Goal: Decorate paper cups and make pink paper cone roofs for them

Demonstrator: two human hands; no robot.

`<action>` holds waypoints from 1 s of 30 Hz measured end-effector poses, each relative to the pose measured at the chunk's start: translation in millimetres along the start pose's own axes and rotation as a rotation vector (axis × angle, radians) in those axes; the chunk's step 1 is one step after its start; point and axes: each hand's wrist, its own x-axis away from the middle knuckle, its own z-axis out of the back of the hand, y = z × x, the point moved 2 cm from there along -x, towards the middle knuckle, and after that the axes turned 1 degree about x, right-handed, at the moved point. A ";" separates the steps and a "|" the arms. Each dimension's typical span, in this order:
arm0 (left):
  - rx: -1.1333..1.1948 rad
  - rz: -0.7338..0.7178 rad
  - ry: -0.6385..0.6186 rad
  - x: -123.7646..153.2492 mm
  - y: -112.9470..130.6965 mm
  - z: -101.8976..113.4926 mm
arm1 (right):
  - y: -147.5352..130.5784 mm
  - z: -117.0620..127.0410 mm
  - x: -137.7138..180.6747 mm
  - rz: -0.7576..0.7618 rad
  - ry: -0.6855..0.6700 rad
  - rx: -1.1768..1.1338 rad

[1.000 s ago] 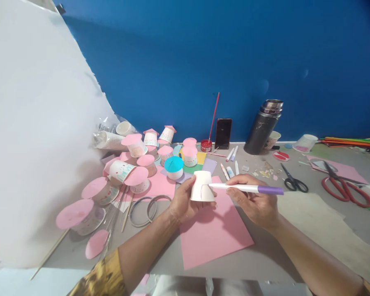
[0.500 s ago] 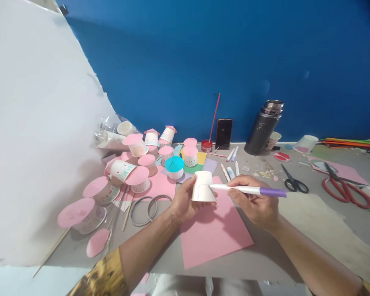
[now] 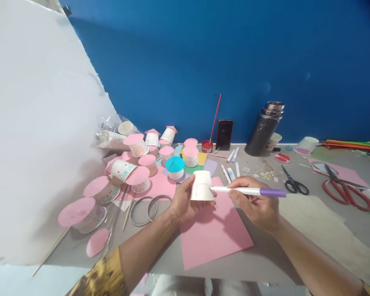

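Observation:
A small white paper cup [image 3: 201,191], turned upside down, is gripped by my left hand [image 3: 185,200] around its far side and rim. A faint purple line runs over the cup's wall. My right hand [image 3: 255,201] is closed around a white marker [image 3: 245,190] with a purple end, its tip touching or very near the cup's right side. Below both hands lies a sheet of pink paper [image 3: 214,242]. To the left stand several decorated cups with pink paper discs on top, and one cup with a turquoise disc [image 3: 174,164].
Two grey rings [image 3: 139,211] and thin sticks lie left of my left forearm. At the back stand a phone [image 3: 224,135], a red pot [image 3: 207,146] with a stick, and a dark flask [image 3: 263,129]. Black scissors [image 3: 292,183] and red-handled scissors [image 3: 345,191] lie on the right.
The cup has turned or tilted slightly in my left hand, and the marker tip has slid a little along its wall. Both hands keep their grip.

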 end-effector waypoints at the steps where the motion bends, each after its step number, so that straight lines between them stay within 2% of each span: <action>1: 0.008 -0.004 0.019 0.7 0.6 -1.1 | -0.6 0.5 0.0 0.004 -0.009 -0.008; 5: 0.021 -0.017 0.084 2.5 2.4 -4.0 | -1.1 1.0 0.7 0.012 -0.028 -0.026; 12: 0.005 -0.012 0.000 -0.2 0.3 -0.2 | 2.2 -0.5 0.1 -0.014 0.046 0.045; 16: -0.024 -0.022 -0.002 -0.8 -0.7 0.8 | 2.8 -0.8 0.2 -0.015 0.009 0.031; 24: -0.007 -0.043 0.113 0.4 1.5 -4.5 | -0.3 0.6 0.3 0.028 -0.065 -0.003; 30: -0.018 -0.067 0.138 -0.7 1.1 -3.6 | -2.8 1.6 0.0 0.054 -0.126 0.003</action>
